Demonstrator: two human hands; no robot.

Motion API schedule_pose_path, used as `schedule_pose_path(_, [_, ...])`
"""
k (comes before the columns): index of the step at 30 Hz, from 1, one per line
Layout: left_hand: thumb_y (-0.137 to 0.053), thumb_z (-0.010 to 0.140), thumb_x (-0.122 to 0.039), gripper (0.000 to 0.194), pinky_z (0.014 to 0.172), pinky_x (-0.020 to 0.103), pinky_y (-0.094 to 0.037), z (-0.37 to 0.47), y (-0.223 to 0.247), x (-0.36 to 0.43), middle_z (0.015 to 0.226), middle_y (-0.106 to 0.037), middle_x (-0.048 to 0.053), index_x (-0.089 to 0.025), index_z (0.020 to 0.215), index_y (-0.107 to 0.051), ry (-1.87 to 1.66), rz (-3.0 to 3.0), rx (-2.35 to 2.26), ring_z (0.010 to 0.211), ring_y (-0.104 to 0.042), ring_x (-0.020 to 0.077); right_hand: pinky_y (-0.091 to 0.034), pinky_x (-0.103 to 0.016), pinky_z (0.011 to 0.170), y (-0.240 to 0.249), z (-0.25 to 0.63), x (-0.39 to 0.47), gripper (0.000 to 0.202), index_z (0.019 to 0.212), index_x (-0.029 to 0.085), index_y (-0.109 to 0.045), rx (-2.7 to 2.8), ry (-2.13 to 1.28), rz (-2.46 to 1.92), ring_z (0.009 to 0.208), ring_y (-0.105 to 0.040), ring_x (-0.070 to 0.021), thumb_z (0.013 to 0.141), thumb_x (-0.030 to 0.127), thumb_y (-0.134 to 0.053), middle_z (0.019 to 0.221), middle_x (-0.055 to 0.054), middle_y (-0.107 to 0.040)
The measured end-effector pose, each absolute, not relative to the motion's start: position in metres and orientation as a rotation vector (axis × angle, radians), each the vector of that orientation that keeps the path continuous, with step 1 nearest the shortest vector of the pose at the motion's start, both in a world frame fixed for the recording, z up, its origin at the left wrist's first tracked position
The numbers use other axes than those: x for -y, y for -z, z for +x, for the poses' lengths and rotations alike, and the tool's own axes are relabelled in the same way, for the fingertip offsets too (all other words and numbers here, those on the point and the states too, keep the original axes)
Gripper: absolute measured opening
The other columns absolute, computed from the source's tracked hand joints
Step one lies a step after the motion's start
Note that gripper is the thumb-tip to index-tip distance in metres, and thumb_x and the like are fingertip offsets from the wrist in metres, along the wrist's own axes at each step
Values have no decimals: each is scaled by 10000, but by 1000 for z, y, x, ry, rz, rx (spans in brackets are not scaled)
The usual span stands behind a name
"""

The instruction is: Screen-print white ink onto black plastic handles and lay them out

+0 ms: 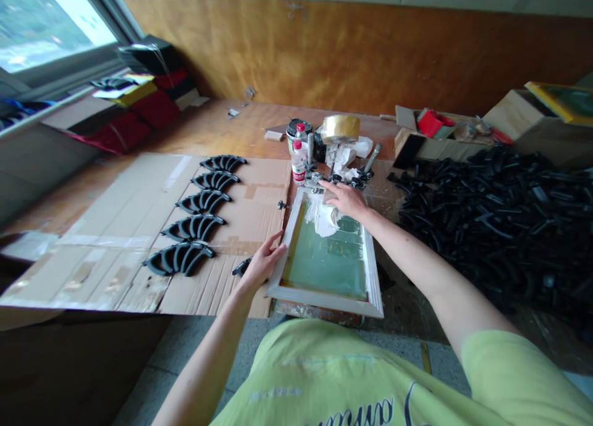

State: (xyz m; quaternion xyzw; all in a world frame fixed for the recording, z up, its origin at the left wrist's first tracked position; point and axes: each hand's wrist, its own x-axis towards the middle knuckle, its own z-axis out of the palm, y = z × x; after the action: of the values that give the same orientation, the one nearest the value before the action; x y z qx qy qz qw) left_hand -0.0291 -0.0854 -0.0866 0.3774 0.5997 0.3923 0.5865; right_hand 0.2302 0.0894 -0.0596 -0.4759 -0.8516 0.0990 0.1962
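Observation:
A screen-printing frame (376, 290) with pale edges and green mesh lies in front of me. White ink (324, 222) is smeared over the mesh's far part. My right hand (345, 200) is above that ink at the far end, index finger stretched forward and the others curled. Under its palm shows a small whitish-grey piece, too hidden to name. My left hand (265, 258) is at the frame's left edge, thumb and index finger apart, the thumb against or very close to the edge. Just left of it, a black curved piece (241, 266) is partly covered by the hand.
Rows of black curved pieces (180, 259) lie on cardboard (111, 228) at left. A large heap of similar black pieces (500, 210) fills the right. Behind the frame stand red-capped bottles (299, 167), metal clamps (315, 180) and a tape roll (340, 128).

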Motion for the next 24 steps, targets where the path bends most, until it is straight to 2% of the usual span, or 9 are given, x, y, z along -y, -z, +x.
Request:
schedule_pose_path(2, [-667, 715, -594, 703, 454, 204, -381, -31, 63, 82, 699, -651, -8, -192, 1287, -587, -929, 899, -1384, 531, -543, 120, -451, -321, 808, 51, 244, -110, 583, 1371, 294, -507, 2265, -200, -1421, 889, -595, -223, 814, 323, -677, 1027, -42, -628])
schedule_pose_path(5, [-588, 758, -658, 611, 528, 222, -444, -28, 29, 69, 831, -688, 31, -165, 1105, -689, -1082, 933, -1341, 657, -609, 154, -457, -334, 800, 56, 291, -120, 445, 1303, 213, -561, 1972, -122, -1553, 867, -599, -222, 874, 332, -568, 985, -65, -643])
schedule_pose_path(9, [-576, 790, -625, 575, 726, 265, -525, -13, -7, 32, 1060, -680, 61, -183, 1152, -636, -1352, 990, -1111, 929, -652, 199, -470, -337, 737, 98, 340, -93, 262, 1044, 170, -650, 1689, -228, -1848, 786, -598, -220, 881, 291, -485, 811, -66, -653])
schedule_pose_path(12, [-508, 828, -640, 582, 694, 275, -542, -1, -13, 10, 1006, -688, 77, -186, 1183, -591, -1385, 941, -1042, 921, -664, 195, -476, -338, 765, 133, 327, -58, 265, 1074, 187, -627, 1981, -456, -1691, 824, -600, -211, 845, 306, -569, 863, -56, -664])
schedule_pose_path(15, [-482, 851, -635, 576, 644, 253, -541, 14, 9, 14, 1012, -697, 82, -204, 1230, -537, -1414, 823, -1095, 870, -675, 175, -453, -369, 860, 142, 291, -29, 295, 1094, 214, -629, 2319, -466, -1463, 940, -577, -221, 804, 252, -664, 974, -61, -654])
schedule_pose_path(18, [-565, 818, -611, 598, 594, 268, -544, 32, 52, 46, 1067, -700, 133, -173, 1224, -536, -1085, 681, -1129, 831, -686, 201, -442, -380, 871, 129, 255, 0, 118, 958, 206, -663, 2341, -311, -1467, 947, -547, -231, 848, 241, -638, 931, -73, -629])
schedule_pose_path(20, [-576, 804, -619, 593, 579, 284, -546, 41, 81, 72, 1064, -701, 153, -153, 1170, -566, -900, 573, -1136, 835, -694, 225, -444, -368, 857, 119, 232, 24, 112, 946, 205, -669, 2357, -251, -1365, 924, -537, -226, 878, 273, -612, 893, -75, -615])
schedule_pose_path(24, [-597, 788, -589, 460, 504, 225, -486, 19, 128, 116, 749, -689, 68, -143, 901, -609, -940, 436, -1275, 730, -695, 206, -441, -321, 846, 118, 223, 58, 200, 1086, 245, -666, 2598, -349, -911, 919, -543, -189, 909, 267, -576, 951, -47, -643])
